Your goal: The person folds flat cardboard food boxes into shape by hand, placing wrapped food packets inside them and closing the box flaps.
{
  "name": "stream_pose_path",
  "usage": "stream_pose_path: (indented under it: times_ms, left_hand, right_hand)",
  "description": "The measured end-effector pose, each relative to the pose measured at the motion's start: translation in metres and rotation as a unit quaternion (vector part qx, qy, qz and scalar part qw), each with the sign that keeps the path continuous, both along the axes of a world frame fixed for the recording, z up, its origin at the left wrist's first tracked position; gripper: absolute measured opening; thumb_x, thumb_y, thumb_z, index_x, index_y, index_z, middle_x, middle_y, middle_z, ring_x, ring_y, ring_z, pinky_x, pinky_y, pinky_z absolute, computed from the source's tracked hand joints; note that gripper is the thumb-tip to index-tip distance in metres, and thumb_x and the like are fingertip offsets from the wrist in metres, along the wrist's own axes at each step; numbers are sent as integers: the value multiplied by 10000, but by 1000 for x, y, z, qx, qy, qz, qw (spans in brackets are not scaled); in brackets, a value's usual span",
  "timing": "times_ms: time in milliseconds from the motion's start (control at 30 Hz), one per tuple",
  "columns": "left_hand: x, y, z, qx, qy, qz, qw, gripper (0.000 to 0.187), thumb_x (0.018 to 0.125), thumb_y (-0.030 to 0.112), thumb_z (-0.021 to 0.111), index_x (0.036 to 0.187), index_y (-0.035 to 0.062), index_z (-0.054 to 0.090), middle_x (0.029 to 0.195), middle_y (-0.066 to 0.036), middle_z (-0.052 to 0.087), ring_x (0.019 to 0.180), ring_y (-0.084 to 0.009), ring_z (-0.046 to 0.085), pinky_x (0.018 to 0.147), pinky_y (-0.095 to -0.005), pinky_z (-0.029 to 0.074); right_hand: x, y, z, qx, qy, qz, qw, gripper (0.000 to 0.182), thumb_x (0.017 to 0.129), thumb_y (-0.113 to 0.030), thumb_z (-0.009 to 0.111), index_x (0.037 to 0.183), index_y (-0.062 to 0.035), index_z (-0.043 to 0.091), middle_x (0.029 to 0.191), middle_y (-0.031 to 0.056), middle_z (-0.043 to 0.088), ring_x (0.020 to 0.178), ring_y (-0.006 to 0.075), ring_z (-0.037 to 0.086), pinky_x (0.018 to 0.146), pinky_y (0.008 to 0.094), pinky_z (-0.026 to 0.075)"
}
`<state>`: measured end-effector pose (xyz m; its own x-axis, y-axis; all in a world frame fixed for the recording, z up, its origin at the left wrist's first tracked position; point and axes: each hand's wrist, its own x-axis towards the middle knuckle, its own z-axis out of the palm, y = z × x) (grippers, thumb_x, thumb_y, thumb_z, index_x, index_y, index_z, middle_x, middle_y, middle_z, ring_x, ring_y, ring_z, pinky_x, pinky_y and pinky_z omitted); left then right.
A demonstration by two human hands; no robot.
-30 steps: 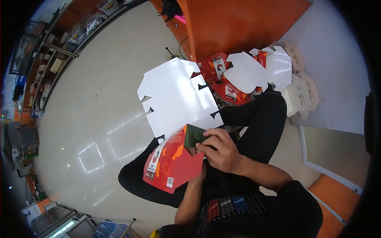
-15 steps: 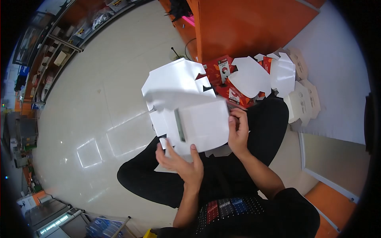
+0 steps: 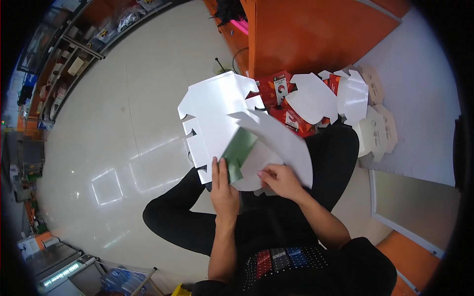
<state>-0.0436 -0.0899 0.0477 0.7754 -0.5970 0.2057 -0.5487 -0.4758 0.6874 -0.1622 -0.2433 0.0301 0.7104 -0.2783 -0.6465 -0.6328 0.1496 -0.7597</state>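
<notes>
A white cardboard piece with a green panel (image 3: 240, 147) lies over my lap, its right part (image 3: 291, 143) curving upward. My left hand (image 3: 224, 195) rests against the panel's lower left edge, fingers straight and flat; its thumb is hidden. Pinched at the lower edge of the same cardboard piece is my right hand (image 3: 284, 181), thumb and fingers closed, to the right of the green panel. Underneath lies a larger flat white box blank (image 3: 212, 101) with notched tabs along its sides, reaching out beyond my knees.
Red printed cartons (image 3: 291, 118) and white folded pieces (image 3: 312, 98) lie beyond my right knee. Cream cartons (image 3: 373, 130) are stacked beside them. An orange cabinet (image 3: 316, 37) stands behind. Shelves (image 3: 79, 54) line the far left, across the tiled floor (image 3: 118, 98).
The upper cardboard piece has turned and bent, so its green panel now faces up. My right hand has moved from its right side down to its lower edge; my left hand has shifted right.
</notes>
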Motion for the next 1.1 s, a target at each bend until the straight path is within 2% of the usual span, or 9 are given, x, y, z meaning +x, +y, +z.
stream_pose_path:
  times_ms: [67, 167, 233, 333, 433, 567, 767, 867, 1100]
  left_hand:
    - [-2, 4, -4, 44, 10, -32, 998, 706, 786, -174, 468, 1450, 57, 515, 1518, -229, 455, 1169, -413, 626, 878, -434, 561]
    - [-1, 9, -5, 97, -18, -70, 993, 698, 785, -151, 521, 1452, 58, 518, 1533, -225, 439, 1075, -400, 673, 781, -402, 586]
    - [2, 11, 0, 120, -30, -89, 988, 695, 787, -132, 546, 1454, 61, 516, 1533, -214, 445, 1091, -409, 661, 802, -414, 581]
    - [15, 16, -2, 174, -184, -154, 955, 669, 808, -68, 594, 1458, 61, 505, 1530, -202, 448, 1204, -426, 587, 907, -464, 542]
    - [10, 20, 6, 187, -145, -194, 952, 651, 830, -11, 620, 1464, 54, 488, 1530, -194, 442, 1294, -430, 502, 1011, -508, 470]
    - [9, 20, 12, 185, -118, -199, 955, 615, 859, 16, 602, 1461, 43, 483, 1542, -194, 429, 1323, -419, 486, 1038, -499, 447]
    - [0, 18, 5, 161, -103, -192, 963, 599, 878, 36, 589, 1466, 24, 474, 1532, -195, 445, 1332, -411, 487, 1039, -493, 444]
    - [-6, 16, 5, 147, -74, -179, 970, 597, 877, 26, 579, 1464, 5, 470, 1524, -186, 459, 1329, -408, 491, 1041, -488, 441]
    - [-12, 3, 6, 152, -102, -208, 961, 583, 891, 37, 557, 1465, -13, 465, 1512, -181, 476, 1318, -391, 504, 1038, -477, 442]
  right_hand:
    - [12, 15, -4, 157, -208, -185, 948, 336, 981, -138, 645, 1290, -13, 602, 1205, 118, 679, 1053, 197, 669, 814, 342, 549]
    - [45, 8, 9, 278, -263, -314, 869, 316, 994, -89, 623, 1297, 1, 600, 1200, 80, 670, 1079, 172, 649, 873, 337, 558]
    - [54, 2, -4, 257, -290, -284, 877, 318, 989, -62, 618, 1298, 9, 593, 1189, 97, 667, 1094, 174, 643, 915, 341, 553]
    - [54, 1, -19, 244, -277, -258, 893, 306, 992, -55, 609, 1293, -4, 600, 1191, 85, 667, 1097, 171, 643, 962, 348, 549]
    - [46, 11, -14, 238, -251, -263, 901, 270, 1000, -76, 610, 1262, -12, 624, 1161, 70, 684, 1040, 144, 657, 917, 310, 555]
    - [38, 28, 1, 209, -223, -285, 909, 215, 1013, -117, 615, 1196, -13, 659, 1081, 43, 704, 953, 102, 657, 839, 270, 557]
    - [26, 40, -3, 130, -194, -295, 927, 197, 1021, -114, 599, 1170, -3, 663, 1069, 55, 705, 925, 112, 670, 839, 276, 567]
    - [24, 43, 1, 199, -218, -341, 893, 195, 1022, -108, 593, 1162, 5, 665, 1066, 61, 703, 944, 128, 678, 851, 302, 584]
    - [17, 43, 12, 228, -225, -391, 863, 199, 1019, -106, 593, 1162, 11, 667, 1104, 73, 690, 983, 154, 680, 862, 335, 597]
